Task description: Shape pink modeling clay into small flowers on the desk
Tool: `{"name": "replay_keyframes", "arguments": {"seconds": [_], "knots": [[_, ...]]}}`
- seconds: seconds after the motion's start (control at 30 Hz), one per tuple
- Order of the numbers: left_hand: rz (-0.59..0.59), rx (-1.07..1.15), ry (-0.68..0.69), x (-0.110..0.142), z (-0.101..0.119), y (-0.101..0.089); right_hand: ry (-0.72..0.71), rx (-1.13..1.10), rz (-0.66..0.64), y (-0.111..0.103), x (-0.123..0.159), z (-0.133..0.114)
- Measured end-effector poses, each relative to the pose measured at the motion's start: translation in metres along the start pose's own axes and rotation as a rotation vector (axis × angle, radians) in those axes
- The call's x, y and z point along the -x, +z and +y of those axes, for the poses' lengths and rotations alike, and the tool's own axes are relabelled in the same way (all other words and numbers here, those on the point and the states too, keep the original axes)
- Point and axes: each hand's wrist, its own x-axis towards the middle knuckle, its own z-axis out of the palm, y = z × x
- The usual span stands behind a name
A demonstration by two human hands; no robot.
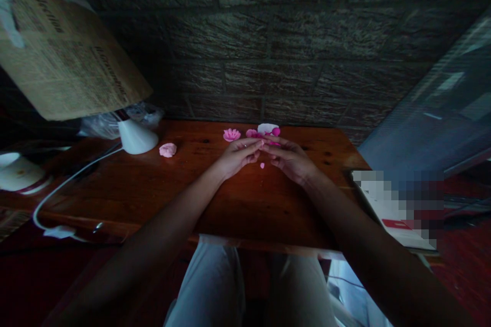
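My left hand (240,156) and my right hand (290,159) meet fingertip to fingertip over the wooden table. Between them is a small pink piece of clay (262,144), pinched by the thumbs and fingers of both hands; its exact shape is hard to make out. Just below the fingers, a tiny pink bit (262,165) lies on the tabletop. Behind my left hand sits a pink flower shape (231,135) with several petals. More pink pieces (251,133) and a white piece (268,127) are beyond the fingertips, partly hidden by them.
A pale pink lump (168,150) rests on the wooden table (184,189) near a lamp with a white base (137,138) and a newsprint shade (72,56). Its white cord (57,194) hangs over the front edge. A white cup (19,171) is far left; a brick wall (245,36) stands behind.
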Motion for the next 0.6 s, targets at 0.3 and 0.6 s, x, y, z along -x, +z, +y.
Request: {"name": "replay_keyframes", "arguments": {"seconds": [0.3, 0.6], "knots": [[-0.011, -0.003, -0.008, 0.0012, 0.0009, 0.0001, 0.026, -0.030, 0.017, 0.0023, -0.0002, 0.0005], [-0.026, 0.003, -0.002, 0.0002, -0.0006, -0.0005, 0.042, -0.017, 0.011, 0.0006, -0.0010, 0.0023]]}}
